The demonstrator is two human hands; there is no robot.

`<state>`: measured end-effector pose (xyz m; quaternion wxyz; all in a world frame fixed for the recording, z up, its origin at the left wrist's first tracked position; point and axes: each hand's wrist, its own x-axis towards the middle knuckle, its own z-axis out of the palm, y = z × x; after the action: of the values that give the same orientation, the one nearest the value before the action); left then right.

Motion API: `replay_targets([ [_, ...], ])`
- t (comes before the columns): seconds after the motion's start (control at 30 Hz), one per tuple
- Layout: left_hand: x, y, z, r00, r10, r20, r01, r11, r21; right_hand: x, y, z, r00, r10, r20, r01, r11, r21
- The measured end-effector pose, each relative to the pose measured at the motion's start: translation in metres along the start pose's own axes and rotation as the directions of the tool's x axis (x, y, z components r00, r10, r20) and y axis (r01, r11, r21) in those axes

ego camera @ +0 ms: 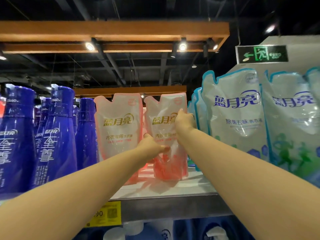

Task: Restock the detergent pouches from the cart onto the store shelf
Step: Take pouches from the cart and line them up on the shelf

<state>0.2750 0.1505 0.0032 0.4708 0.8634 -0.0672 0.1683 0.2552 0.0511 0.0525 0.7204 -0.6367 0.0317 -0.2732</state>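
Two hands on one pink pouch point(163, 108), which stands upright on the shelf point(173, 203), base down on the shelf surface. Left hand point(152, 144) grasps the lower part of its edge on the side toward the blue bottles point(57, 135). Right hand point(184, 121) grasps the opposite edge higher up, fingers wrapped round the edge and mostly out of sight. Both forearms are stretched up and forward.

Second pink pouch point(117, 122) is just beside it, upright, with the same gold lettering; cannot tell whether the edges touch. The blue bottles are packed in rows beyond that one. On the other side, larger white-and-blue pouches point(235, 110) lean in a row, the nearest just beside the right hand.

Yellow price tag point(105, 213) sits on the shelf's front lip, below the left forearm. White-capped containers point(135, 227) on the shelf below are only partly seen. Green exit sign point(262, 54) hangs overhead, its arrow pointing toward a wooden light frame point(112, 28) with lit spotlights.
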Motion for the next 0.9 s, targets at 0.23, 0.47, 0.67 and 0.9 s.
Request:
replay_targets([
  [0.23,0.007,-0.005,-0.001,1.000,-0.007,0.016,0.007,1.000,0.014,0.012,0.013,0.005,0.999,-0.051,0.004,0.051,0.999,-0.020],
  [0.47,0.000,-0.003,-0.006,0.998,-0.031,0.062,0.034,0.999,-0.042,0.015,0.021,0.009,0.999,-0.029,-0.032,0.025,0.994,-0.107],
  [0.67,-0.021,0.002,-0.024,0.996,-0.003,0.087,0.009,0.997,-0.075,0.005,0.012,0.009,0.999,0.022,-0.023,-0.025,0.992,-0.120],
  [0.9,-0.051,0.009,-0.034,0.979,0.194,0.056,-0.198,0.977,0.082,-0.043,0.005,0.002,0.973,-0.227,0.033,0.228,0.939,-0.257],
])
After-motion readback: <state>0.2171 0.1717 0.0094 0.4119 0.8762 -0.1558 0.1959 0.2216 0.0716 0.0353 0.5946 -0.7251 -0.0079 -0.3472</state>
